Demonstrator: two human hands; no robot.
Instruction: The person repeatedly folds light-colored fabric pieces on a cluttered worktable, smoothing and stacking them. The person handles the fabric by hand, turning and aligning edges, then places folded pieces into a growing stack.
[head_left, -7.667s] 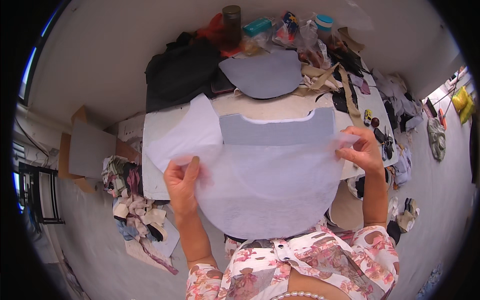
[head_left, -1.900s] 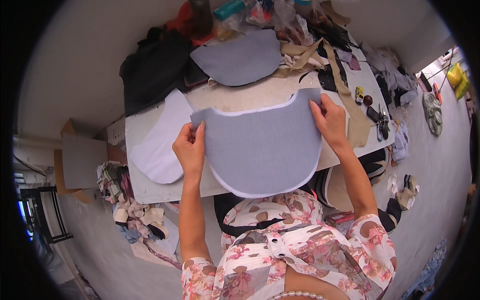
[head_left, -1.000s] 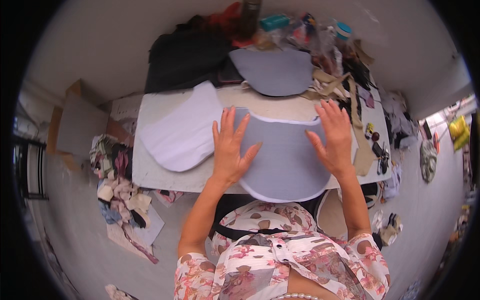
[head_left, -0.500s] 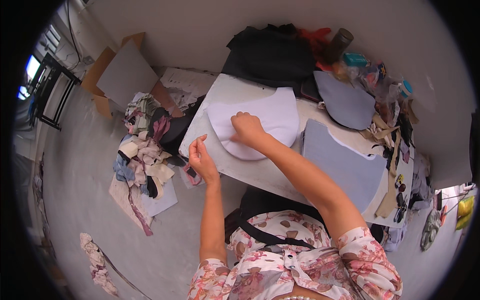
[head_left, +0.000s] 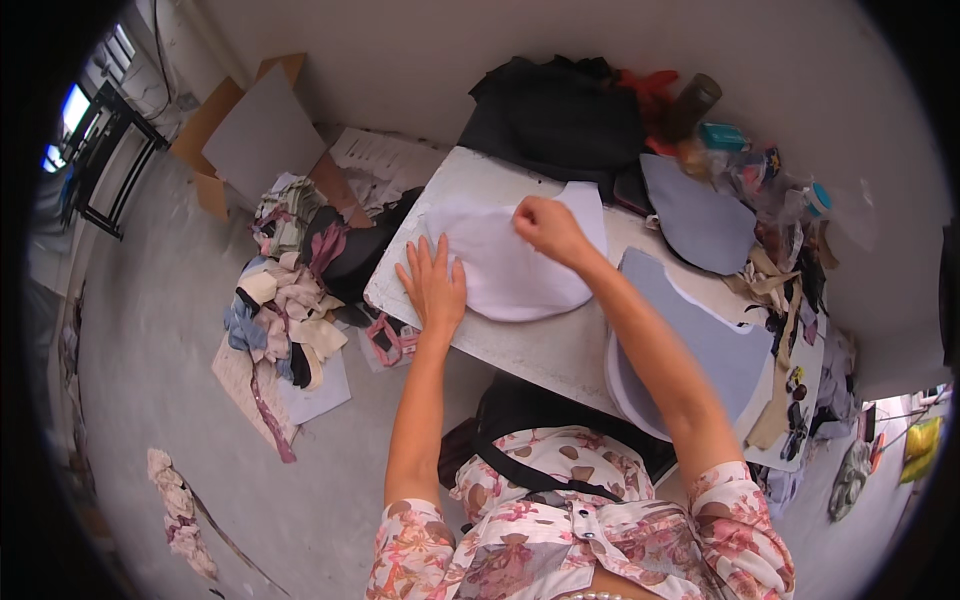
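Observation:
A white, rounded flat piece of padded-looking material (head_left: 525, 275) lies on the white worktable (head_left: 490, 352). My left hand (head_left: 435, 290) rests flat at its left edge with fingers stretched apart. Over the upper right part of the piece, my right hand (head_left: 550, 228) is closed in a fist; whether anything is inside it cannot be seen. Beneath my right forearm lie grey-blue cut pieces (head_left: 690, 335), with a white rounded edge showing below them.
Black material (head_left: 555, 115) is heaped at the table's back. A grey rounded piece (head_left: 700, 215), a dark bottle (head_left: 693, 105) and fabric strips (head_left: 780, 290) crowd the right side. Fabric scraps (head_left: 290, 310) and a cardboard box (head_left: 205, 150) stand on the floor at left.
My left hand has gone from raised with curled fingers to flat at the white piece's left edge. My right fist has shifted right and slightly up; the white piece's left part looks smeared by motion.

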